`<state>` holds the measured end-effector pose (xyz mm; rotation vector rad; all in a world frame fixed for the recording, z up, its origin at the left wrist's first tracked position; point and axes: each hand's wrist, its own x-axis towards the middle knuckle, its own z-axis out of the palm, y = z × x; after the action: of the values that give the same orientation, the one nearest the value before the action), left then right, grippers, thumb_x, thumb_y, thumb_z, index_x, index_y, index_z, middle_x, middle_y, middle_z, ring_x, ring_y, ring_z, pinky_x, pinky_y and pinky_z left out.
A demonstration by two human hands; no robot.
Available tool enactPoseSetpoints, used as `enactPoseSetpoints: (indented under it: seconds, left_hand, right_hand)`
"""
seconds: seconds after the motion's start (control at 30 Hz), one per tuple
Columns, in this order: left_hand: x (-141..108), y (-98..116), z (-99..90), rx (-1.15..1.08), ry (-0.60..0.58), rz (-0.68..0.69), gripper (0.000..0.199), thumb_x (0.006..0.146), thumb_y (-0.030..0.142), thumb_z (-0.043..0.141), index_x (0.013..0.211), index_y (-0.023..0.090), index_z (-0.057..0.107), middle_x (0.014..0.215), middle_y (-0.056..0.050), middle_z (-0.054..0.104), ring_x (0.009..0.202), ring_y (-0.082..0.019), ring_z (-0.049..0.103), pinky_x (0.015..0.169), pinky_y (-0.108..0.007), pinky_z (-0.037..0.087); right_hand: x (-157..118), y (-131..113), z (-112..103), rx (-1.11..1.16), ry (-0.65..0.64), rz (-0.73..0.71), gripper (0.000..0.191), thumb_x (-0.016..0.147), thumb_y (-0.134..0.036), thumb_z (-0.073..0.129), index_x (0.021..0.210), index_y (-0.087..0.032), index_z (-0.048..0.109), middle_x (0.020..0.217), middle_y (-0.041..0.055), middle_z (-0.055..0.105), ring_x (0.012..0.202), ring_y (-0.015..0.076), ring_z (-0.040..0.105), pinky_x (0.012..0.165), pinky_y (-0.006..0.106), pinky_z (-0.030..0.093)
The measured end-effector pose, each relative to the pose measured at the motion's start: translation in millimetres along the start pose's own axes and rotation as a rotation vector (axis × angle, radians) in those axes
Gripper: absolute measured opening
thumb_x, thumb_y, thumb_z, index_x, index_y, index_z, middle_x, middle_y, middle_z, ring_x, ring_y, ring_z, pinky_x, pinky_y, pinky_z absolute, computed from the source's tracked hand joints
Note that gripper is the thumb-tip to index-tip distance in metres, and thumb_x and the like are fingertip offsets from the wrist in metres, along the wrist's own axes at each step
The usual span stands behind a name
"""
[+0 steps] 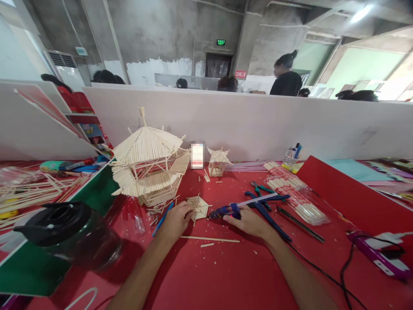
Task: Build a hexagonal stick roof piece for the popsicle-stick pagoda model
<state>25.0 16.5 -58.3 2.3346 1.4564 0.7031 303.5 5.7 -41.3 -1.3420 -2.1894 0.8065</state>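
My right hand (250,221) is wrapped around a blue hot glue gun (227,211), whose nozzle points left. A long whitish glue stick (258,199) sticks out of its back. My left hand (179,217) has its fingers closed at the left edge of a small web-like hexagonal frame (200,206) of thin wooden sticks. The fingertips are partly hidden. The nozzle is close to the frame's right side; whether they touch I cannot tell. A long loose stick (209,239) and a short stick (207,245) lie in front of my hands. Beside my left hand is a blue pen-like tool (163,219).
A large stick pavilion (148,165) and a small one (218,162) stand behind. Pliers (269,215), a dark slim tool (300,224) and bagged sticks (300,200) lie right. A dark bottle (80,237) stands left; a purple power strip (377,256) and cords lie right.
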Motion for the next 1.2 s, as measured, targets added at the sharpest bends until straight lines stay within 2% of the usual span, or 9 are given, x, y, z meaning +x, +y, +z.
enactPoseSetpoints:
  seconds: [0.23, 0.47, 1.2]
  left_hand:
    - [0.2, 0.6, -1.1, -0.012, 0.003, 0.010, 0.018, 0.091, 0.015, 0.053, 0.089, 0.019, 0.071, 0.086, -0.004, 0.066, 0.079, -0.017, 0.062, 0.073, -0.025, 0.045]
    - [1.0, 0.2, -1.1, 0.002, -0.011, 0.006, 0.017, 0.091, 0.016, 0.054, 0.089, 0.018, 0.071, 0.086, -0.004, 0.066, 0.080, -0.017, 0.062, 0.073, -0.025, 0.045]
    - [1.0, -1.0, -0.1, 0.000, 0.002, 0.010, 0.017, 0.091, 0.016, 0.054, 0.090, 0.019, 0.071, 0.085, -0.004, 0.065, 0.079, -0.017, 0.062, 0.072, -0.024, 0.044]
  right_hand:
    - [0.1, 4.3, -1.4, -0.078, 0.001, 0.016, 0.041, 0.093, -0.051, 0.048, 0.106, -0.023, 0.075, 0.105, 0.0084, 0.073, 0.101, 0.0290, 0.063, 0.092, 0.040, 0.046]
    - [2.0, 1.5, -0.5, -0.122, 0.015, -0.039, 0.040, 0.095, -0.047, 0.047, 0.104, -0.021, 0.075, 0.103, 0.0085, 0.074, 0.099, 0.0284, 0.064, 0.093, 0.040, 0.045]
    - [2.5, -0.3, 0.4, -0.179, 0.007, -0.035, 0.040, 0.095, -0.047, 0.046, 0.099, -0.021, 0.076, 0.097, 0.0084, 0.075, 0.095, 0.0272, 0.065, 0.090, 0.038, 0.045]
